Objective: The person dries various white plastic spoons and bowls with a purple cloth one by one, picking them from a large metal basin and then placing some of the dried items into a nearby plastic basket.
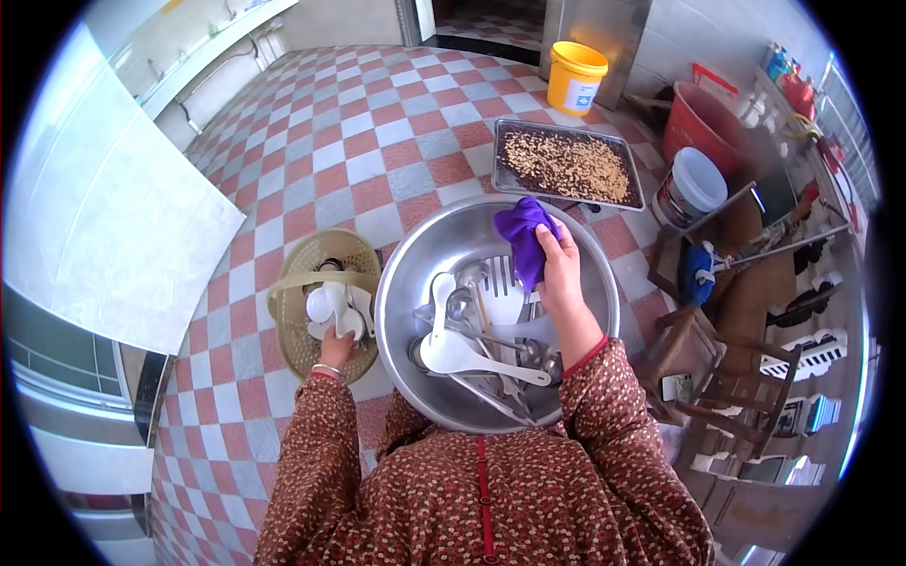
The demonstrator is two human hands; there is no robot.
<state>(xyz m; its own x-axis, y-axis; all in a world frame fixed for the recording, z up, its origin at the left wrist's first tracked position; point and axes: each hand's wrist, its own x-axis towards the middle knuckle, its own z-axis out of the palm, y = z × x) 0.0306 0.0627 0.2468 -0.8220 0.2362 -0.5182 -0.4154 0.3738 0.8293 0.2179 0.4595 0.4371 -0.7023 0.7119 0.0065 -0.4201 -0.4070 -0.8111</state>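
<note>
A purple cloth (pixel 525 237) is pinched in my right hand (pixel 564 272), raised over the right part of a wide stainless steel basin (pixel 417 247). Inside the basin lie a white rice paddle or ladle (pixel 453 354), a white slotted turner (pixel 501 293), metal ladles (pixel 460 304) and several other utensils. To the basin's left stands a beige plastic basket (pixel 290 339) with a handle. My left hand (pixel 340 348) reaches into it, its fingers at a white spoon (pixel 340 308) among other white utensils. Whether the fingers grip that spoon is hard to tell.
Beyond the basin a metal tray (pixel 499 159) holds small yellow pieces, with a yellow bucket (pixel 577 81) behind it. At right are a white bucket (pixel 697 180), a red tub (pixel 701 127) and a wooden chair (pixel 683 354). A pale panel (pixel 141 191) juts in from the left.
</note>
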